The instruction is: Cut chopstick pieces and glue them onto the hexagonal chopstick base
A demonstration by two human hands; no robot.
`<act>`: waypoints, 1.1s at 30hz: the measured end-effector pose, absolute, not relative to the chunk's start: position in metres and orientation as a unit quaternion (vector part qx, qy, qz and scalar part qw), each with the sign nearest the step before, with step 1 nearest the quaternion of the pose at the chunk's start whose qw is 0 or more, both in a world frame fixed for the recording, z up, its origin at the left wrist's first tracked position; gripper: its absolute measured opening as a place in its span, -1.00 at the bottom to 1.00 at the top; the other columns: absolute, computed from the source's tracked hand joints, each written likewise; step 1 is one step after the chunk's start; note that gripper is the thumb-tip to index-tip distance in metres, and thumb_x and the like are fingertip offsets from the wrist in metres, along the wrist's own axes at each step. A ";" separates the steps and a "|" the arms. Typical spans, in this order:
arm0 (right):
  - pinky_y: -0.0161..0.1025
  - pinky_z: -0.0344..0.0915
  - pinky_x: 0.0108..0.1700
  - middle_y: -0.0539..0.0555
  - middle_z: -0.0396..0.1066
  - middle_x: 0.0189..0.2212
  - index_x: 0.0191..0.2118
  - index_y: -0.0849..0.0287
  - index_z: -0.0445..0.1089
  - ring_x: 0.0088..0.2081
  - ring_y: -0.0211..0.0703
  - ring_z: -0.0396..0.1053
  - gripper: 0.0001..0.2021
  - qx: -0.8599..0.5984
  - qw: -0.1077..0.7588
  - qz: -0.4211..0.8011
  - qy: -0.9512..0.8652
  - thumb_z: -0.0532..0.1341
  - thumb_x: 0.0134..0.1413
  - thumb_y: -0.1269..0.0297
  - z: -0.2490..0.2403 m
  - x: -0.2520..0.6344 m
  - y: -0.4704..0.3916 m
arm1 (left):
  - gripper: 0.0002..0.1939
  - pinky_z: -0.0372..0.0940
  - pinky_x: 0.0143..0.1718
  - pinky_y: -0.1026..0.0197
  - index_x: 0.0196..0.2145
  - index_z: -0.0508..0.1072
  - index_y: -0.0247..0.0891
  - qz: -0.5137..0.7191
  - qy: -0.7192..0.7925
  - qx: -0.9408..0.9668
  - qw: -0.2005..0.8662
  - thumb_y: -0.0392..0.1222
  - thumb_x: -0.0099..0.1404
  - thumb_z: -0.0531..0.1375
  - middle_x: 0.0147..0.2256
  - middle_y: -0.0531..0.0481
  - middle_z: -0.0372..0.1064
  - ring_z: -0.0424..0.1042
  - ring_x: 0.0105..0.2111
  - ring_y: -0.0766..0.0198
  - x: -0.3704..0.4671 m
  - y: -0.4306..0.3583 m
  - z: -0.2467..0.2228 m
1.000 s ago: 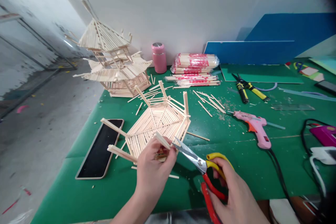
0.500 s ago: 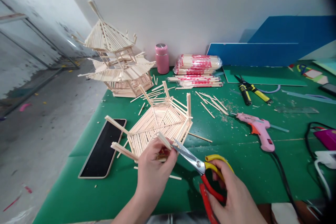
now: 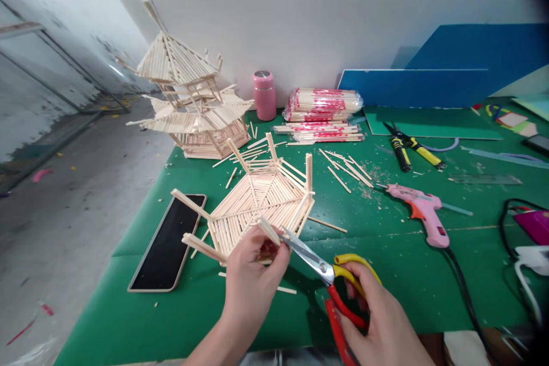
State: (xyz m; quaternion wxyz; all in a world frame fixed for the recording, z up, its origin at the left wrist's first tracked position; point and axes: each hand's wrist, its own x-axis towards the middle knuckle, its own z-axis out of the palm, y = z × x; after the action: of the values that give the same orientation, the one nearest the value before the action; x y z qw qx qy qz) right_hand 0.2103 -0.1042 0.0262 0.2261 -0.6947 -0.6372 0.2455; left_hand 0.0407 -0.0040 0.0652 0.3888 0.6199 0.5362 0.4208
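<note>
My left hand [image 3: 253,274] is closed on a post at the near edge of the stick base [image 3: 253,200], a many-sided wooden platform with upright posts. My right hand [image 3: 373,309] is wrapped round the red and yellow handles of the scissors [image 3: 319,266]. The blades are slightly apart, and their tips reach the post beside my left thumb. Whether a stick lies between the blades is too small to tell.
A stick pagoda [image 3: 189,103] stands behind left, a phone [image 3: 167,246] lies left. Behind are a pink bottle [image 3: 265,96] and wrapped sticks [image 3: 323,104]. Pliers [image 3: 412,148], a pink glue gun [image 3: 418,211] and its cable lie right. Loose sticks [image 3: 347,168] are scattered on the green table [image 3: 171,326].
</note>
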 end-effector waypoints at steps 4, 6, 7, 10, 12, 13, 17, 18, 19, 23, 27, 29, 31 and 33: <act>-0.22 0.39 -0.31 0.12 0.38 -0.33 -0.04 0.15 0.06 -0.34 -0.11 0.41 -0.60 -0.697 0.225 0.247 -0.634 0.08 -0.08 0.32 0.027 0.209 -0.105 | -0.95 0.32 -0.55 0.32 -0.48 0.40 -0.28 0.420 0.539 0.615 0.394 -0.34 0.02 0.14 -0.54 0.05 0.35 0.38 -0.56 0.33 0.041 -0.004 0.063; -0.23 0.39 -0.32 0.11 0.38 -0.33 -0.04 0.15 0.05 -0.34 -0.12 0.41 -0.60 -0.696 0.225 0.246 -0.635 0.08 -0.08 0.32 0.028 0.209 -0.105 | -0.94 0.32 -0.54 0.32 -0.47 0.40 -0.27 0.421 0.538 0.613 0.397 -0.34 0.03 0.15 -0.54 0.06 0.35 0.37 -0.56 0.33 0.040 -0.005 0.062; -0.23 0.39 -0.31 0.11 0.38 -0.33 -0.04 0.15 0.05 -0.34 -0.12 0.41 -0.60 -0.696 0.224 0.247 -0.636 0.07 -0.08 0.33 0.028 0.209 -0.105 | -0.94 0.32 -0.53 0.32 -0.46 0.40 -0.27 0.419 0.539 0.614 0.396 -0.33 0.03 0.15 -0.54 0.07 0.35 0.38 -0.56 0.33 0.040 -0.005 0.062; -0.23 0.39 -0.32 0.11 0.38 -0.34 -0.04 0.15 0.05 -0.35 -0.13 0.40 -0.60 -0.696 0.221 0.252 -0.635 0.07 -0.08 0.33 0.027 0.209 -0.105 | -0.94 0.30 -0.52 0.33 -0.45 0.41 -0.26 0.418 0.546 0.621 0.377 -0.32 0.05 0.16 -0.54 0.07 0.37 0.38 -0.55 0.33 0.040 -0.006 0.060; -0.23 0.38 -0.33 0.11 0.37 -0.35 -0.04 0.15 0.05 -0.36 -0.13 0.40 -0.60 -0.700 0.219 0.255 -0.630 0.07 -0.07 0.32 0.026 0.208 -0.104 | -0.95 0.29 -0.52 0.33 -0.45 0.42 -0.26 0.419 0.550 0.624 0.363 -0.32 0.05 0.16 -0.54 0.08 0.37 0.37 -0.55 0.34 0.041 -0.006 0.059; -0.23 0.38 -0.34 0.10 0.37 -0.35 -0.04 0.15 0.05 -0.37 -0.13 0.40 -0.60 -0.702 0.218 0.257 -0.627 0.07 -0.07 0.32 0.026 0.208 -0.104 | -0.95 0.29 -0.52 0.34 -0.45 0.41 -0.26 0.422 0.548 0.625 0.362 -0.33 0.06 0.16 -0.54 0.08 0.37 0.37 -0.55 0.35 0.041 -0.006 0.058; -0.21 0.38 -0.32 0.11 0.37 -0.34 -0.04 0.14 0.04 -0.35 -0.13 0.41 -0.60 -0.708 0.212 0.268 -0.617 0.06 -0.06 0.31 0.025 0.207 -0.103 | -0.95 0.27 -0.54 0.37 -0.46 0.40 -0.26 0.431 0.539 0.617 0.379 -0.34 0.07 0.15 -0.54 0.09 0.35 0.36 -0.56 0.37 0.041 -0.006 0.056; -0.20 0.38 -0.31 0.11 0.37 -0.33 -0.03 0.15 0.03 -0.34 -0.12 0.40 -0.59 -0.708 0.210 0.271 -0.617 0.06 -0.06 0.31 0.025 0.207 -0.104 | -0.95 0.26 -0.54 0.37 -0.46 0.40 -0.26 0.431 0.539 0.614 0.384 -0.34 0.07 0.15 -0.54 0.10 0.34 0.35 -0.56 0.38 0.041 -0.006 0.055; -0.19 0.38 -0.30 0.12 0.37 -0.31 -0.02 0.15 0.02 -0.33 -0.12 0.40 -0.59 -0.708 0.209 0.272 -0.617 0.06 -0.05 0.31 0.026 0.207 -0.104 | -0.95 0.26 -0.54 0.37 -0.45 0.39 -0.25 0.431 0.538 0.611 0.389 -0.34 0.08 0.15 -0.54 0.10 0.34 0.35 -0.56 0.38 0.041 -0.006 0.054; -0.19 0.37 -0.29 0.12 0.36 -0.30 -0.02 0.15 0.00 -0.32 -0.12 0.40 -0.58 -0.705 0.206 0.275 -0.620 0.06 -0.05 0.32 0.026 0.207 -0.106 | -0.94 0.26 -0.50 0.34 -0.44 0.39 -0.24 0.437 0.530 0.600 0.410 -0.35 0.07 0.15 -0.50 0.09 0.35 0.35 -0.52 0.36 0.040 -0.006 0.051; -0.19 0.37 -0.28 0.12 0.35 -0.28 -0.01 0.13 -0.01 -0.30 -0.12 0.40 -0.57 -0.708 0.208 0.273 -0.618 0.07 -0.05 0.32 0.024 0.207 -0.105 | -0.93 0.27 -0.48 0.32 -0.44 0.38 -0.23 0.441 0.521 0.585 0.438 -0.35 0.07 0.14 -0.49 0.08 0.33 0.35 -0.50 0.34 0.040 -0.004 0.049; -0.18 0.37 -0.27 0.13 0.35 -0.27 -0.01 0.13 -0.02 -0.29 -0.12 0.40 -0.56 -0.709 0.212 0.272 -0.615 0.08 -0.06 0.32 0.023 0.206 -0.104 | -0.92 0.26 -0.48 0.32 -0.44 0.37 -0.23 0.441 0.517 0.578 0.452 -0.36 0.08 0.14 -0.48 0.09 0.32 0.34 -0.50 0.35 0.040 -0.004 0.049; -0.18 0.37 -0.27 0.13 0.35 -0.27 -0.01 0.13 -0.02 -0.29 -0.12 0.40 -0.56 -0.709 0.213 0.277 -0.612 0.08 -0.06 0.32 0.023 0.206 -0.105 | -0.92 0.25 -0.49 0.33 -0.45 0.37 -0.23 0.442 0.513 0.574 0.461 -0.37 0.08 0.13 -0.49 0.10 0.30 0.31 -0.52 0.37 0.040 -0.003 0.048; -0.18 0.37 -0.27 0.13 0.35 -0.28 -0.01 0.14 -0.01 -0.30 -0.12 0.39 -0.56 -0.707 0.213 0.283 -0.612 0.08 -0.05 0.30 0.024 0.206 -0.105 | -0.91 0.24 -0.50 0.34 -0.44 0.38 -0.22 0.444 0.512 0.569 0.466 -0.37 0.08 0.13 -0.50 0.12 0.29 0.29 -0.54 0.39 0.040 -0.003 0.047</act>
State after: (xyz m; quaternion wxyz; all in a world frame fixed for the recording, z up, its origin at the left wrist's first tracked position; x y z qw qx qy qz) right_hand 0.2056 -0.1049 0.0241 0.2132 -0.7073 -0.6119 0.2827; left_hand 0.0401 -0.0033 0.0471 0.4663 0.5688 0.5121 0.4436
